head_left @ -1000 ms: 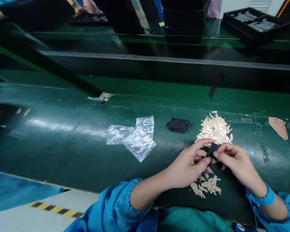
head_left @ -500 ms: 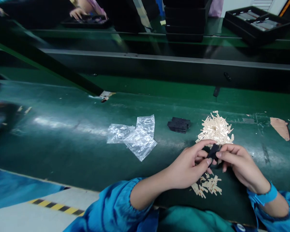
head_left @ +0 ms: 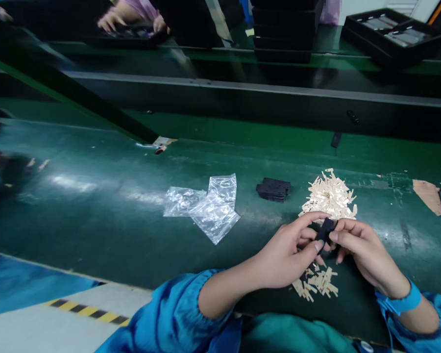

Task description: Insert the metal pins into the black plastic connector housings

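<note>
Between my hands is a small flat black piece (head_left: pixel 325 232), held tilted over the bench. My left hand (head_left: pixel 288 250) grips it between thumb and fingers. The thumb and forefinger of my right hand (head_left: pixel 363 247) pinch at its right side; whether they also hold something smaller is hidden. Just beyond the hands lies a heap of pale, thin strips (head_left: pixel 329 195). A smaller scatter of pale strips (head_left: pixel 321 283) is on the near side, partly under my left hand. To the left of the heap sits a stack of black pieces (head_left: pixel 274 189).
Clear plastic bags (head_left: pixel 213 211) lie on the green bench (head_left: pixel 106 230), left of the black stack. A brown scrap (head_left: pixel 427 196) is at the right. A slanted green post (head_left: pixel 95 110) meets the bench. Across, another person's hands (head_left: pixel 112 20) work near black trays (head_left: pixel 393 37).
The whole view has shifted very slightly. My hands keep nearly the same pose on the black piece. Across the bench, the other person's hands have moved, and a second one now shows.
</note>
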`<state>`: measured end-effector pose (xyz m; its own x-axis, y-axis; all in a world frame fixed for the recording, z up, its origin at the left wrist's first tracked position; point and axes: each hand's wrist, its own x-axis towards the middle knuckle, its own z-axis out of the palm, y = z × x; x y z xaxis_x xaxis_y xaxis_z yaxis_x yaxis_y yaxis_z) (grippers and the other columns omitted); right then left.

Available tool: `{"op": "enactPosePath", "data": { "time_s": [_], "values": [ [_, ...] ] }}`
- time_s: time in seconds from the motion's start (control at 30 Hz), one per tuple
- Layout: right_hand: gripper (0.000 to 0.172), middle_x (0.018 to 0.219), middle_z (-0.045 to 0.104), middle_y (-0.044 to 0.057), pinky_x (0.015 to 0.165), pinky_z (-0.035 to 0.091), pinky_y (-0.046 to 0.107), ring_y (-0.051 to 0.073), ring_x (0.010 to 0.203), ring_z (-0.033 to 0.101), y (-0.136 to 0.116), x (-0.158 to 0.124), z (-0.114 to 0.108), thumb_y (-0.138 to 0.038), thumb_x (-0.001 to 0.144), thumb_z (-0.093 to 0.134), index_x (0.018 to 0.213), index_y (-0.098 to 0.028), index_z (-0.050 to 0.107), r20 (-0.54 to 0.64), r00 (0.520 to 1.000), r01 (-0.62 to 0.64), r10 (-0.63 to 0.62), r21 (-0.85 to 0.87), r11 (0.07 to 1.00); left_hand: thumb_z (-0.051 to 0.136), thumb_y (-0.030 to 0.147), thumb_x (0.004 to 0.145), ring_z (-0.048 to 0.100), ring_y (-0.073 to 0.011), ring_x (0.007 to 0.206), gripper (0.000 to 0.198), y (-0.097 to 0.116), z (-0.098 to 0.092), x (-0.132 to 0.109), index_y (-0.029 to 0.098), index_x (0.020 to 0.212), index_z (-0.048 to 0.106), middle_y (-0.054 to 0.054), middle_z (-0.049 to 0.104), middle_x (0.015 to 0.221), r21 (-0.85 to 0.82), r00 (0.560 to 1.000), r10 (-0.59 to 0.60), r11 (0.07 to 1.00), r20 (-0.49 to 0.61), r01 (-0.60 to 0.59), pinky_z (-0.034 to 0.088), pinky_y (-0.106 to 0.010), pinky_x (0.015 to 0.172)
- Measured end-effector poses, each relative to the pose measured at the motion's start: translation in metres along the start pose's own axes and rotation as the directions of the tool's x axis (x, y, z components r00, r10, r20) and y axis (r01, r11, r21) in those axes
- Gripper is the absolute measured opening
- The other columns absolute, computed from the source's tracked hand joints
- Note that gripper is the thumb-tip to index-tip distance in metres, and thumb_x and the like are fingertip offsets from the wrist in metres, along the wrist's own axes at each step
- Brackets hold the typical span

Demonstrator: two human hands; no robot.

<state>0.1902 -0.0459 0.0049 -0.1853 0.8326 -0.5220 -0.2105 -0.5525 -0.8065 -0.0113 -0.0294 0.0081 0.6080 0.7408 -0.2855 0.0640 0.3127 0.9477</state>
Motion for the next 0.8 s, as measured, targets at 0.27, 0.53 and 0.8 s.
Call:
{"op": "enactPosePath", "data": {
  "time_s": [0.27,0.53,0.8],
  "values": [
    [0.025,0.068,0.070,0.002,0.047,0.049,0.019,0.012,0.058,0.060,0.0048,-0.0006,-0.0001,-0.038,0.079,0.085,0.072,-0.018,0.072,-0.016,1.000,0.017,-0.017,-0.016,1.000,0.054,0.018,0.096,0.076,-0.0190,0.076,0.054,0.0021,0.0003,-0.0001,0.020,0.149,0.044,-0.007,0.072,0.095,0.056,0.999,0.030,0.998,-0.017,-0.029,0.062,-0.030,0.069],
    [0.024,0.063,0.066,0.001,0.046,0.048,0.019,0.011,0.054,0.058,0.0047,-0.0024,0.0034,-0.037,0.075,0.088,0.068,-0.018,0.075,-0.051,0.999,-0.015,0.018,0.057,0.998,0.051,0.017,0.097,0.076,-0.0183,0.079,0.050,0.0035,0.0041,0.0007,0.018,0.147,0.046,-0.005,0.073,0.088,0.129,0.996,0.087,0.988,-0.029,-0.082,0.063,-0.030,0.073],
    [0.025,0.064,0.068,0.002,0.047,0.049,0.020,0.012,0.056,0.060,0.0058,-0.0023,0.0044,-0.039,0.074,0.089,0.070,-0.017,0.077,-0.055,0.998,-0.015,0.018,0.055,0.998,0.052,0.017,0.096,0.076,-0.0179,0.076,0.051,0.0019,0.0060,0.0006,0.018,0.147,0.045,-0.005,0.073,0.088,0.091,0.996,0.068,0.994,-0.057,-0.063,0.062,-0.029,0.070]
  ]
}}
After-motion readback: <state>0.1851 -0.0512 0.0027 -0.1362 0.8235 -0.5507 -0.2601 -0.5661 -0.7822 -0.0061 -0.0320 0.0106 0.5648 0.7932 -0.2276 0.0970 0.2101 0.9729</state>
